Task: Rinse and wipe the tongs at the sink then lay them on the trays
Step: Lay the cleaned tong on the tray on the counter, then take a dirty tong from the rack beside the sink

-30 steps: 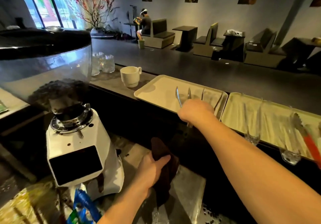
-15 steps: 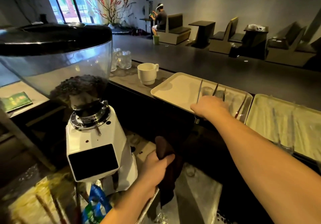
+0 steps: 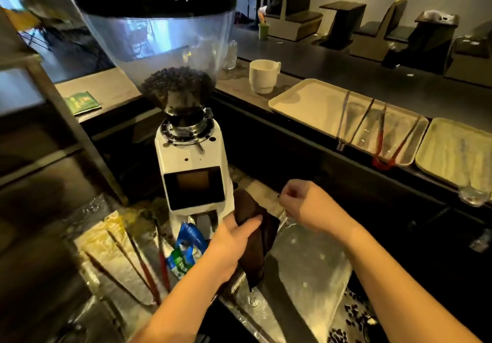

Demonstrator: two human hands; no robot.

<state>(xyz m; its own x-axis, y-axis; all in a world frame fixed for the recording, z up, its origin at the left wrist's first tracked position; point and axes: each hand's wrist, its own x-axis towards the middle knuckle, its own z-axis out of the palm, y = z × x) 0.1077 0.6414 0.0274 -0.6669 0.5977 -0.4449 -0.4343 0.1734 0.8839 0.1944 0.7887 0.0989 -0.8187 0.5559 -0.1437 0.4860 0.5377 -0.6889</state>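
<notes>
Over sink point(image 3: 306, 270): left hand point(image 3: 234, 238) gripped brown cloth point(image 3: 255, 238); right hand point(image 3: 306, 206) empty, fingers loosely curled. Steel tongs point(image 3: 348, 121) and red-tipped tongs point(image 3: 383, 143) lay on near tray point(image 3: 300, 100) on tabletop. More tongs point(image 3: 143, 265) waited left of sink. Judged next: right hand picks up one of those, rinses.
</notes>
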